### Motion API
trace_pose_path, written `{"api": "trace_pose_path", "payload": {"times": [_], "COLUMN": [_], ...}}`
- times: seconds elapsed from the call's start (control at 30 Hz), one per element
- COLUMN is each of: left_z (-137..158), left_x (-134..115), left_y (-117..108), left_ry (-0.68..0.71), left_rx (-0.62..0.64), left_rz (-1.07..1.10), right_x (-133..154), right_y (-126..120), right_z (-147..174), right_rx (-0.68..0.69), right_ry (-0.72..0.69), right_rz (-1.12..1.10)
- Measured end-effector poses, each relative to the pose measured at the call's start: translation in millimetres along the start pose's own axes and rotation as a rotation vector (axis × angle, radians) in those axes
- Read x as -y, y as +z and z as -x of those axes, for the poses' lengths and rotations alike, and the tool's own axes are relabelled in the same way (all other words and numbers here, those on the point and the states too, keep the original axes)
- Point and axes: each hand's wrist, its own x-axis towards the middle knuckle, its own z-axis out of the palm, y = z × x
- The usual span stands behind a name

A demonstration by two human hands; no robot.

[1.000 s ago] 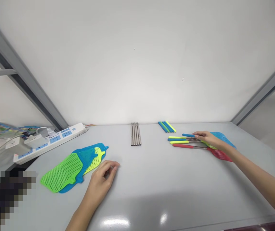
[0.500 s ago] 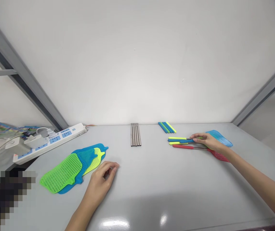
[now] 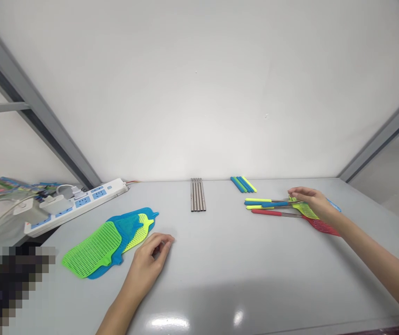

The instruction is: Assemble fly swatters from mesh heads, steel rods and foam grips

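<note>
My left hand point(image 3: 148, 258) rests on the table with curled fingers, thumb and fingertips close together, and nothing shows in it. Beside it lie loose fly swatter heads: a green head point(image 3: 94, 249), blue heads point(image 3: 120, 218) and a yellow head point(image 3: 138, 235), overlapping. My right hand point(image 3: 311, 202) is over a group of fly swatters, fingers stretched out and apart from the handles. In that group I see a red fly swatter point(image 3: 265, 212), a blue handle point(image 3: 274, 204) and a yellow handle point(image 3: 257, 200). A yellow-green mesh head point(image 3: 307, 211) shows under the hand, partly hidden.
Several metal tubes point(image 3: 198, 195) lie side by side near the wall. To their right is a row of blue, green and yellow grips point(image 3: 244, 184). A white power strip point(image 3: 98, 197) with plugs runs along the left edge. Grey frame posts point(image 3: 377, 139) flank the table point(image 3: 220, 260).
My right hand has let go of a fly swatter and risen slightly to the right. A yellow-green head now lies over the blue and red ones. My left hand stays in place.
</note>
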Motion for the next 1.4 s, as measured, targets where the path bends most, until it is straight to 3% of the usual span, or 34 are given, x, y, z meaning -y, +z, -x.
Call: {"api": "trace_pose_path", "payload": {"times": [0.07,0.2,0.5,0.57,0.67,0.8,0.9,1.0,1.13,1.4], "left_z": [-0.2,-1.2,1.6,3.5,7.9,16.7,23.6,28.5,30.7,27.9], "left_x": [-0.2,-0.3,0.2,0.0,-1.7,-6.0,-7.3,-5.8,-0.8,2.7], "left_y": [0.1,0.7,1.4,0.6,-3.8,-10.5,-10.2,-6.7,-3.1,-2.4], "left_ry": [0.001,-0.009,-0.003,-0.005,-0.048,-0.209,-0.395,-0.489,-0.478,-0.392], "left_rx": [0.003,-0.003,-0.038,-0.120,-0.342,-0.552,-0.580,-0.515,-0.445,-0.430], "left_rz": [-0.002,-0.003,-0.024,-0.069,-0.196,-0.415,-0.577,-0.645,-0.685,-0.663], "right_x": [4.9,24.2,45.5,48.0,52.0,57.5,61.2,62.0,59.9,59.6], "right_y": [1.4,20.1,119.2,139.8,164.9,189.5,203.4,213.0,217.4,214.5], "right_z": [3.5,21.1,74.8,78.2,74.9,66.8,63.3,60.6,57.0,53.1], "right_rx": [-0.011,0.096,0.473,0.550,0.577,0.603,0.655,0.667,0.623,0.633], "right_ry": [-0.009,-0.002,0.095,0.093,0.077,0.122,0.127,0.109,0.138,0.203], "right_rz": [-0.081,-0.206,-0.486,-0.535,-0.622,-0.839,-0.915,-0.953,-0.993,-1.030]}}
